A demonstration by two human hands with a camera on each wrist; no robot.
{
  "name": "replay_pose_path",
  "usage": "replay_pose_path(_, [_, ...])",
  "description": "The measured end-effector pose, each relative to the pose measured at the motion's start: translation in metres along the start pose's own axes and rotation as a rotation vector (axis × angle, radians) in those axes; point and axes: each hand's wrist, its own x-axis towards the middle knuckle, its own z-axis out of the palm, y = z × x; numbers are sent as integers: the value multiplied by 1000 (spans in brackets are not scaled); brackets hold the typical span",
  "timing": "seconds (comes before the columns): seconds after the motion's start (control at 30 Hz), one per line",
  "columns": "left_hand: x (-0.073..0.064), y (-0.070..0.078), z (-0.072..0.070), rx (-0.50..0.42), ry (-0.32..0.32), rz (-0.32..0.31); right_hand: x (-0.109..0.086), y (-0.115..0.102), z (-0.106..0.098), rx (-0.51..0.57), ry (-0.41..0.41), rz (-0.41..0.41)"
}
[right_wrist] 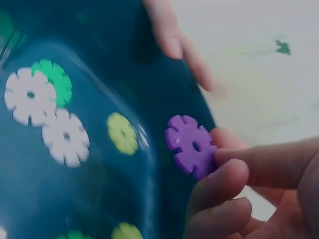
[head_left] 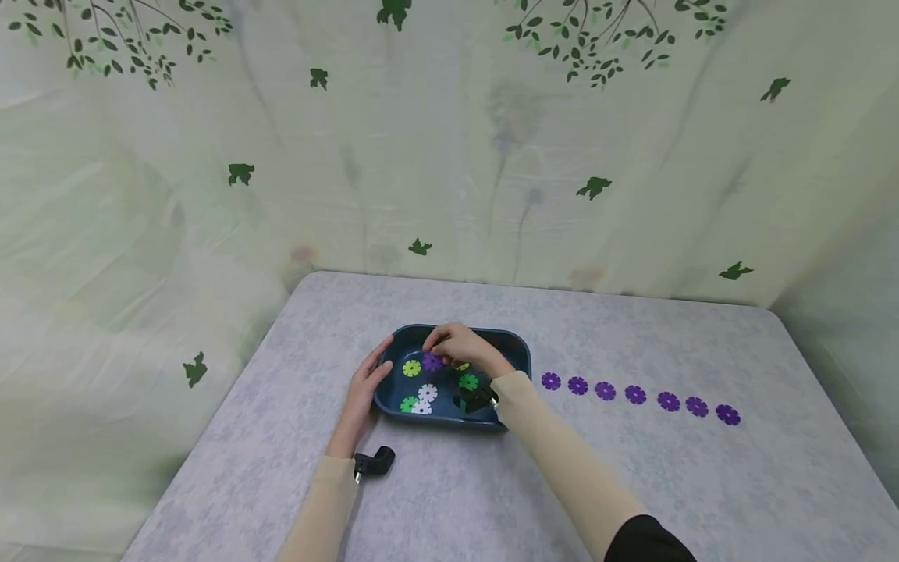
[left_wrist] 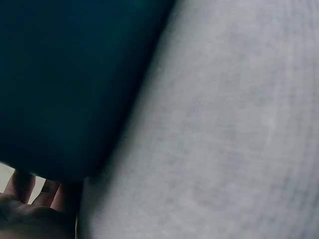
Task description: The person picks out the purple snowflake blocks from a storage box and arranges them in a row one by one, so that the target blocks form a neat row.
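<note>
My right hand (head_left: 460,347) is over the back of a dark blue tray (head_left: 449,422). Between thumb and fingers it pinches a purple notched flower-shaped disc (right_wrist: 189,145) with a small hole in its middle. At the tray's left end my left hand (head_left: 365,384) holds the rim, the thumb on the inner side and the fingers along the outside. Inside the tray lie yellow discs (head_left: 411,368), white discs (head_left: 427,393) and green discs (head_left: 468,381) of the same shape. My right wrist and its camera hide part of the tray's right side.
A slanting row of several purple discs (head_left: 635,394) runs rightward from the tray on the grey table (head_left: 449,499). Behind the table hangs a pale curtain (head_left: 449,156) printed with leaves. The black left wrist camera (head_left: 377,461) hangs just in front of the tray.
</note>
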Motion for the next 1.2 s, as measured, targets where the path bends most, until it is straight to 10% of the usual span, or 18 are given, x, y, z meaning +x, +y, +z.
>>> replay_pose_path(0.4, [9,-24,-4,4,42,7,-50,23,-74,147,-74,-105])
replay_pose_path(0.8, [11,-33,-3,8,57,13,-123,83,-158,208,121,-53])
replay_pose_path(1.2, [4,-11,1,-18,15,-13,-240,174,-227,284,369,63])
